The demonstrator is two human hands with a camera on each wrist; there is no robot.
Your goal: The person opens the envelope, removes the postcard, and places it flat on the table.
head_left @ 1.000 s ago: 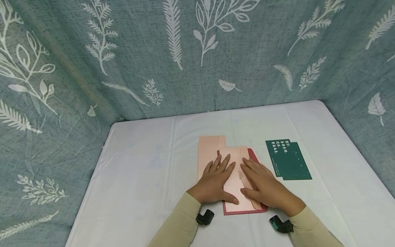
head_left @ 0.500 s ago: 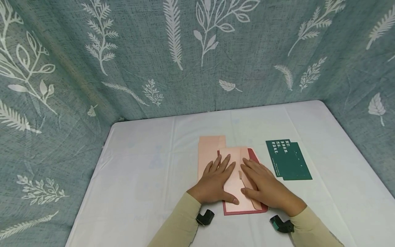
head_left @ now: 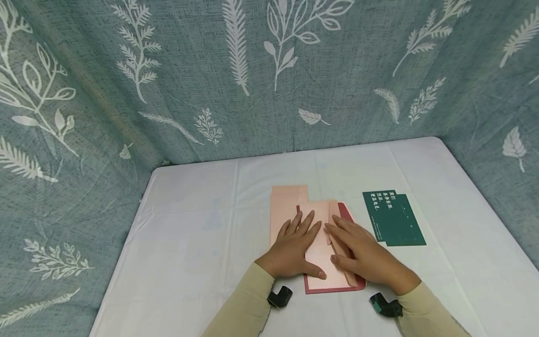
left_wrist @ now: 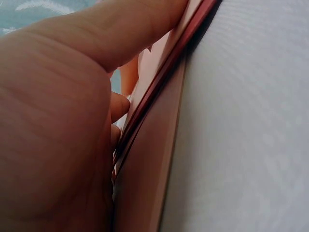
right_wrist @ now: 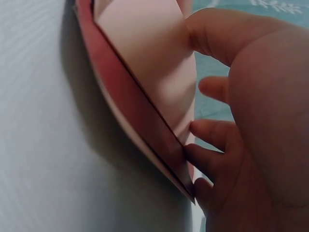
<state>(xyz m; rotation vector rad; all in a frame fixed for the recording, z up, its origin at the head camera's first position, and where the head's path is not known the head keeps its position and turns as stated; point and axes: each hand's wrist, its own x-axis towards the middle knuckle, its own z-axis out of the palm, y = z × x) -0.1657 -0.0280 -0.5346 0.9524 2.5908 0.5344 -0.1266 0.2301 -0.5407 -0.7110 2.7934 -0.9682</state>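
A pale pink envelope (head_left: 313,262) lies on a slightly larger red envelope (head_left: 346,213). Its folded flap (head_left: 347,271) runs along the right side. My left hand (head_left: 292,250) rests on the pink envelope with fingers spread and nearly straight. On the flap side, my right hand (head_left: 362,257) touches the paper with extended fingertips and thumb. Partly under this pair, another pink envelope (head_left: 286,201) shows at the upper left. In the right wrist view, the pink paper (right_wrist: 149,53) stands slightly apart from the red one (right_wrist: 120,82). My right palm hides part of the flap.
Two dark green cards (head_left: 379,222) with white print overlap on the white tablecloth (head_left: 202,243), right of the envelopes. A teal leaf-patterned curtain (head_left: 189,84) hangs behind the table and along its sides. Black wrist cameras (head_left: 280,297) sit close to the cloth.
My right index and middle fingertips have shifted slightly on the flap, and the thumb has slid a little rightward. The flap's lower edge has moved slightly right. My left hand has stayed still.
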